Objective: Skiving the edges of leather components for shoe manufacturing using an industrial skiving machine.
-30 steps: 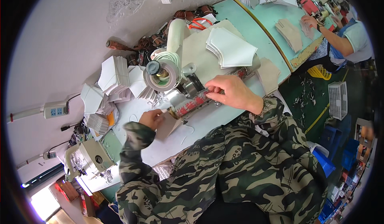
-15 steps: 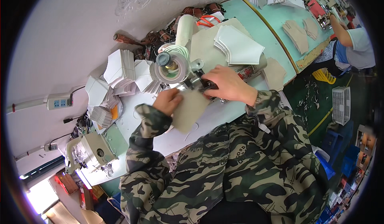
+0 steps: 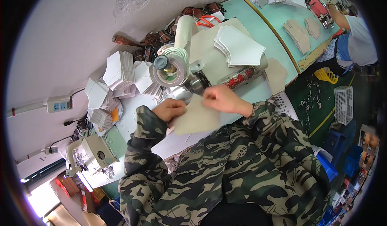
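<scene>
A thin beige sheet piece (image 3: 195, 119) is held up in front of a bench machine (image 3: 197, 81). My left hand (image 3: 169, 110) pinches its left edge, the fingers curled inward. At its upper right edge, my right hand (image 3: 223, 99) grips it between thumb and fingers. Both hands are apart from the machine. Over the machine sits a round reel wound with pale green cord or tape (image 3: 177, 53), with a dark knob (image 3: 162, 62) on it. Slight blur covers the right fingertips and the lower edge of the piece.
Stacks of white cut pieces (image 3: 119, 70) stand against the wall on the left. Another white stack (image 3: 244, 46) lies on a beige board beyond the machine. A sewing machine (image 3: 94, 153) is at the lower left. One other person (image 3: 358, 42) works at the far right.
My right hand has drawn back from the machine toward me and now holds the sheet piece. The piece has shifted right and turned, away from the machine's head.
</scene>
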